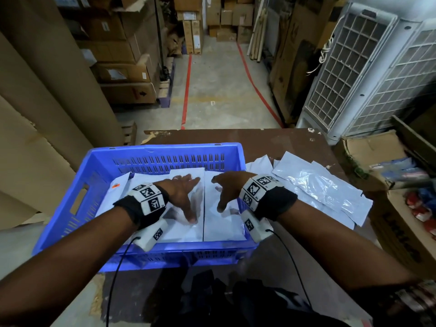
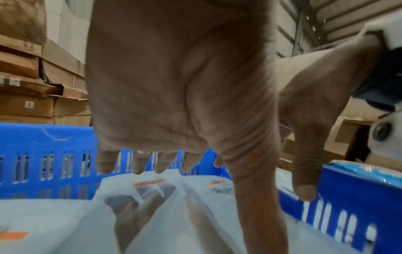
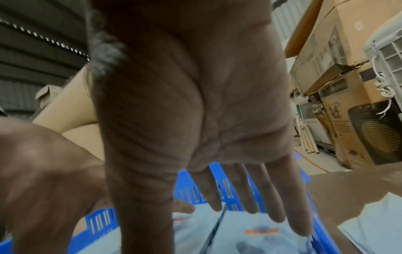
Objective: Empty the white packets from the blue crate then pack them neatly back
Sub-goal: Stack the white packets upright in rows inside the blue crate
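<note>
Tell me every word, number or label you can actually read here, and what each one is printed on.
"14": on the brown carton beside the white cooler, right wrist view.
"Crompto", cut off: on the upper box of that stack.
Orange marks on the white packets in the blue crate: too blurred to read.
Black lettering on the carton at the table's right: too blurred.
Squares on the wristbands: coded patterns, not words.

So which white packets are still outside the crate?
The loose pile of white packets on the brown table, right of the blue crate. The packets in the crate lie flat in neat side-by-side stacks under both hands.
</note>
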